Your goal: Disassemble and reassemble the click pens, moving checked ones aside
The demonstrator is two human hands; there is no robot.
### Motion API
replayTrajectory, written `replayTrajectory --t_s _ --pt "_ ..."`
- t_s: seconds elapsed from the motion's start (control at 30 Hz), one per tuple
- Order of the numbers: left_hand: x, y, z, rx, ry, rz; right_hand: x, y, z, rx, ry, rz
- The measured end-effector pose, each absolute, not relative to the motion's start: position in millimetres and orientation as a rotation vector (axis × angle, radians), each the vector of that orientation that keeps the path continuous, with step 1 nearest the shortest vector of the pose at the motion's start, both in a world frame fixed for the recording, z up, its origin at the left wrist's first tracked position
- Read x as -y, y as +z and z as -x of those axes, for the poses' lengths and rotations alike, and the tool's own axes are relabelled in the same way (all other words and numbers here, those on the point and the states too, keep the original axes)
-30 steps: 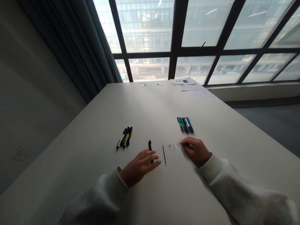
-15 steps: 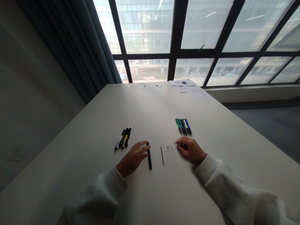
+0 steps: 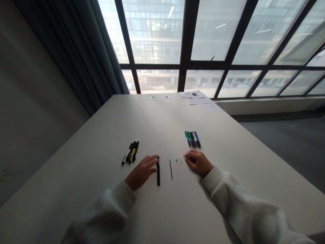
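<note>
A black pen barrel (image 3: 158, 177) lies lengthwise on the table. My left hand (image 3: 140, 172) rests at its left, fingers stretched out and apart, with the fingertips at the barrel's upper end and the thumb by its side. To the right of the barrel is a thin dark pen refill (image 3: 171, 170). Beyond that lie a tiny pen part (image 3: 176, 160) and a small thin piece (image 3: 180, 161) that looks like a spring. My right hand (image 3: 199, 163) is just right of these, its fingers curled together; whatever they may hold is hidden.
Several black pens, one with yellow (image 3: 132, 153), form a group at the left. A row of green, black, white and blue pens (image 3: 193, 139) lies beyond my right hand. Papers (image 3: 195, 98) and two white discs (image 3: 168, 97) are at the table's (image 3: 152, 125) far end.
The whole view has shifted slightly, so everything appears a little farther left. Both hands and the pen parts keep nearly the same places on the table.
</note>
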State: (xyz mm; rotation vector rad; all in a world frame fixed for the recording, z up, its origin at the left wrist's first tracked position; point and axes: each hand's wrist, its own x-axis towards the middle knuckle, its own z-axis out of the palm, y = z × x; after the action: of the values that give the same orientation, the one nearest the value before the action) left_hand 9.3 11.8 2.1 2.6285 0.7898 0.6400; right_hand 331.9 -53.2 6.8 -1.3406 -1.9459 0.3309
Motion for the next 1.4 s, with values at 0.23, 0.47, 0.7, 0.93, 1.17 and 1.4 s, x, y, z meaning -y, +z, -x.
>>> replayTrajectory --t_s 0.23,0.47,0.7,0.93,1.17,1.4 --pt "-15 1 -9 -0.823 0.643 -2.547 53 7 -332 1.951 0.322 1.359" --pt "-22 1 -8 -0.839 0.666 -2.498 47 7 -333 1.940 0.321 1.370" --pt "-27 -2 -4 -0.836 0.757 -2.471 41 3 -330 1.944 0.327 1.371" --pt "-32 0 2 -0.835 0.826 -2.425 38 6 -322 1.962 0.301 1.379" --pt "-28 -2 4 -0.671 0.843 -2.530 36 0 -318 1.979 0.218 1.349" --pt "-22 4 0 -0.470 0.806 -2.814 49 1 -303 2.232 -0.110 1.108"
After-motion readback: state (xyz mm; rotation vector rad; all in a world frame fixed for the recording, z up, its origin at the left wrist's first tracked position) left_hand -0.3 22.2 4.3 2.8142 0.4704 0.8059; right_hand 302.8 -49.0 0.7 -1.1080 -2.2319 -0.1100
